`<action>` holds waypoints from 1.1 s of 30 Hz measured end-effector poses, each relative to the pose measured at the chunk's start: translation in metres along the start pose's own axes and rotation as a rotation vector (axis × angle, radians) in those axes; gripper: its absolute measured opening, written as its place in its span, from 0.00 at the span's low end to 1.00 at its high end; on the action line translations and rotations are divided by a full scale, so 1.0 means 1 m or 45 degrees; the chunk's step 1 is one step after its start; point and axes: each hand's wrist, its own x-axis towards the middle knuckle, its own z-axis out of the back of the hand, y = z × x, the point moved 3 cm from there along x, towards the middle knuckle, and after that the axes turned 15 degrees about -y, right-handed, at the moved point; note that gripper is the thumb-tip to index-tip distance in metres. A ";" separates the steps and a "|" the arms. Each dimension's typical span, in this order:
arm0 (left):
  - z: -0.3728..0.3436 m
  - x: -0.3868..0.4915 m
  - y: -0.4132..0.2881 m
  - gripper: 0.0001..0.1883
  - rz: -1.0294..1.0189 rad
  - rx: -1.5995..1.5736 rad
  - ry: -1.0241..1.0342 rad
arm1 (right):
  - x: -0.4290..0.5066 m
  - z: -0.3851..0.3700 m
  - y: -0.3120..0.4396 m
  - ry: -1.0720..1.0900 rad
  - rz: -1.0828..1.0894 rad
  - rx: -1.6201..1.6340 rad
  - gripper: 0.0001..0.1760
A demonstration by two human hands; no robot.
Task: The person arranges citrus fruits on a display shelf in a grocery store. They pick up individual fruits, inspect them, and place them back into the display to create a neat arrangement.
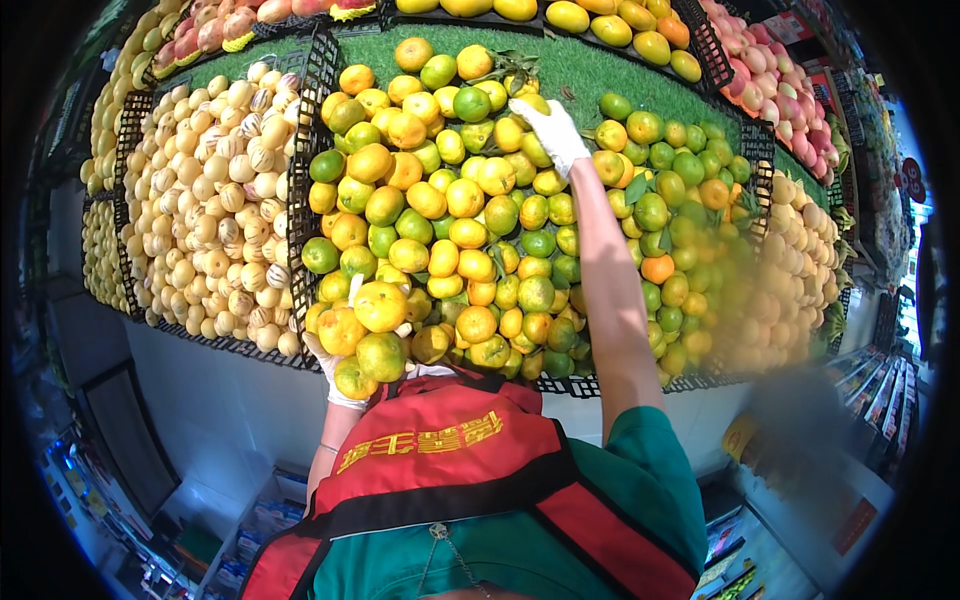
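My left hand (pixel 328 369), in a white glove, cradles several yellow-green mandarins (pixel 382 357) against the front of my red apron (pixel 442 435). Those fruits hide most of its palm; white fingertips show between them. Stretched out to the far side of the pile, my gloved right hand (pixel 553 135) has its fingers around a yellow-green mandarin (pixel 533 102). Its palm covers part of the fruit beneath. Between the two hands spreads a heap of loose mandarins (pixel 465 198), orange, yellow and green, some with leaves.
Black plastic lattice dividers (pixel 301 165) flank the heap. Striped pale pepino melons (pixel 217 202) fill the left section; pale round fruits (pixel 795 277) lie at right. Green artificial turf (pixel 570 64) shows behind, below more orange fruit (pixel 611 30). Pink fruits (pixel 772 82) sit at the far right.
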 end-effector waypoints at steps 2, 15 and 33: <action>0.002 0.002 0.000 0.66 0.058 -0.043 0.068 | -0.041 -0.023 0.023 0.005 0.152 0.091 0.33; 0.001 0.005 -0.006 0.66 0.157 -0.091 0.189 | 0.052 -0.089 0.082 -0.292 1.126 -0.955 0.33; 0.011 0.014 -0.008 0.67 0.101 -0.179 0.214 | 0.018 -0.070 0.091 0.815 -0.456 1.249 0.25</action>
